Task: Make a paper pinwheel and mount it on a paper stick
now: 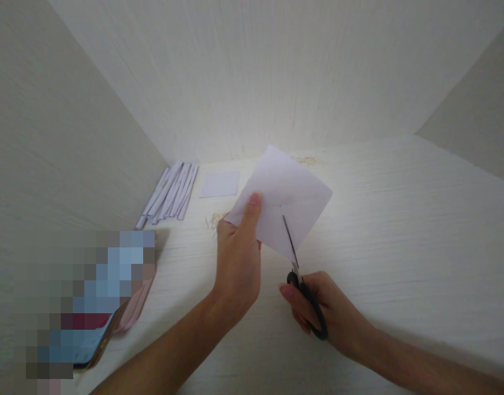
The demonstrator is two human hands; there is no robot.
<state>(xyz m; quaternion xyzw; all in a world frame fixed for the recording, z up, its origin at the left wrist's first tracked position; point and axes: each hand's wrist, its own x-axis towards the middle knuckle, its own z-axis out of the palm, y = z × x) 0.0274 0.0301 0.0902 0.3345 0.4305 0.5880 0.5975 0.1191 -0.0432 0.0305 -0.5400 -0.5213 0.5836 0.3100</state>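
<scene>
A square sheet of white paper (299,189) is held up with one corner pointing toward me. My left hand (239,263) pinches its left side, thumb on top and the other fingers underneath. My right hand (329,307) grips black-handled scissors (313,307) by their loops. One scissor blade lies over the paper near its lowest corner, reaching toward a small dark dot on the sheet; the other blade is hidden behind the paper.
At the back left lie several rolled paper tubes (169,192) and a small white paper square (220,184). Thin tan shreds (214,220) are scattered near the left hand. A phone (95,340), partly pixelated, leans at the left wall, with a pink item (134,310) beside it. Pale walls enclose the surface.
</scene>
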